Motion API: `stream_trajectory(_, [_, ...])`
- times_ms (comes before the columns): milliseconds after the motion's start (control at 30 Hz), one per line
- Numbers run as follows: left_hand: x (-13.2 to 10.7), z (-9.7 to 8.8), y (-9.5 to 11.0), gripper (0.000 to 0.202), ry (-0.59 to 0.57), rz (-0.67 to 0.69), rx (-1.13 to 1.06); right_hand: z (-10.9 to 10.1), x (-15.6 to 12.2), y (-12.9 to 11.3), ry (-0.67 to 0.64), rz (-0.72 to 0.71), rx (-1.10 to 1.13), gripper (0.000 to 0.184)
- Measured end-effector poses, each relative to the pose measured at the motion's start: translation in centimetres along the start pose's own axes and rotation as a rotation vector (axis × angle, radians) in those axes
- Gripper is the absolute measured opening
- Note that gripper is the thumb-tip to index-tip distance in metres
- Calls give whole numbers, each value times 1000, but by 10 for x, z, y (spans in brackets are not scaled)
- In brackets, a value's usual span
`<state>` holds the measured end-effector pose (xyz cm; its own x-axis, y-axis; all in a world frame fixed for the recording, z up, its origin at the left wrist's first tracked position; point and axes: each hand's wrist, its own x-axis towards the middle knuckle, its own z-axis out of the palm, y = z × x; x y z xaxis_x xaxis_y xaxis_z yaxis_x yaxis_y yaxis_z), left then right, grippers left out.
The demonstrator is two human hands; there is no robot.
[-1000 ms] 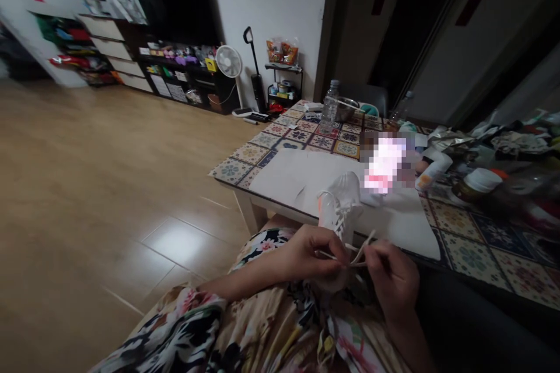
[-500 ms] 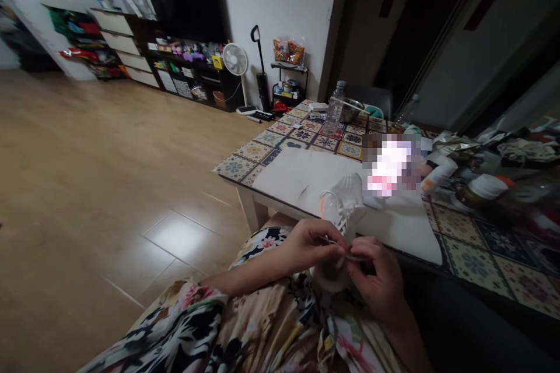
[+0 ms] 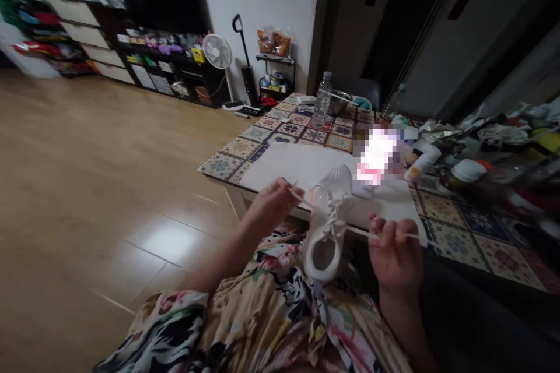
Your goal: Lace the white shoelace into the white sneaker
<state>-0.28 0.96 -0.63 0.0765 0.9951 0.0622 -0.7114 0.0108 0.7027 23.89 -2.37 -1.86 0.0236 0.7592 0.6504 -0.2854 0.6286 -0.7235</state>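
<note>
Sneaker (image 3: 327,227), white and knit-looking, tilted between the two hands, one end low over a floral-print lap (image 3: 280,315) and the other end raised toward the table. No hand on the shoe's body; whether its low end touches the fabric, impossible to tell. White shoelace (image 3: 363,232) threaded through the top of the sneaker and drawn out to both sides.

Left hand (image 3: 271,207) up and to the left of the sneaker, thumb and fingers closed in a pinch on one lace length. Right hand (image 3: 394,250) to the right of the sneaker, fingers curled firmly around the other length, a short tail of lace sticking out beyond them. A clear gap between the hands, with the sneaker in the middle.

Just beyond the sneaker, a white sheet (image 3: 301,166) on a tile-patterned table (image 3: 223,166), and on the sheet's far side a pixelated object (image 3: 376,154), too blurred to name. Farther past the sneaker, a plastic water bottle (image 3: 322,102) beside a steel bowl (image 3: 339,102). To the sneaker's right, a white-capped bottle (image 3: 466,170) among crumpled packets (image 3: 499,134). To its left, a wooden floor (image 3: 109,128) with a patch of glare.
</note>
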Motion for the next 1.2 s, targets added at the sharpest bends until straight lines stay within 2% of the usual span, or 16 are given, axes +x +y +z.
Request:
stream_trajectory(67, [10, -12, 14, 26, 97, -22, -122, -13, 9, 1, 10, 46, 88, 25])
stream_trajectory(133, [17, -23, 26, 19, 130, -66, -149, -30, 13, 1, -13, 60, 87, 28])
stream_trajectory(200, [22, -35, 31, 18, 128, -45, -44, -47, 13, 3, -50, 87, -16, 39])
stream_trajectory(267, [24, -43, 30, 16, 83, -30, 109, -59, 11, 6, -140, 157, -92, 48])
stream_trajectory(367, [20, -48, 23, 9, -38, -23, 358, -61, 8, 10, -260, 261, -87, 49])
stream_trajectory(433, [16, -45, 19, 16, -163, -37, 534, -52, 9, 12, -317, 308, -170, 47])
stream_trajectory(500, [12, -39, 16, 20, -355, -83, 733, -41, 11, 11, -393, 352, -350, 46])
stream_trajectory(600, [10, -33, 12, 11, -624, -125, 1008, -27, 13, 8, -520, 394, -561, 40])
stream_trajectory(667, [12, -32, 9, 10, -687, -50, 1098, -24, 13, 5, -581, 404, -601, 37])
stream_trajectory(733, [15, -34, 7, 13, -691, 81, 1109, -27, 13, 3, -616, 415, -581, 33])
stream_trajectory(833, [16, -37, 10, 22, -722, 202, 1084, -35, 15, 2, -638, 384, -466, 28])
stream_trajectory(967, [8, -28, 17, 27, -767, 239, 1032, -38, 16, 2, -613, 331, -268, 28])
stream_trajectory(1067, [0, -15, 12, 30, -764, 214, 921, -25, 10, 6, -496, 322, -138, 33])
stream_trajectory(1200, [-5, 0, -9, 36, -721, 109, 738, 0, -2, 17, -298, 329, -51, 36])
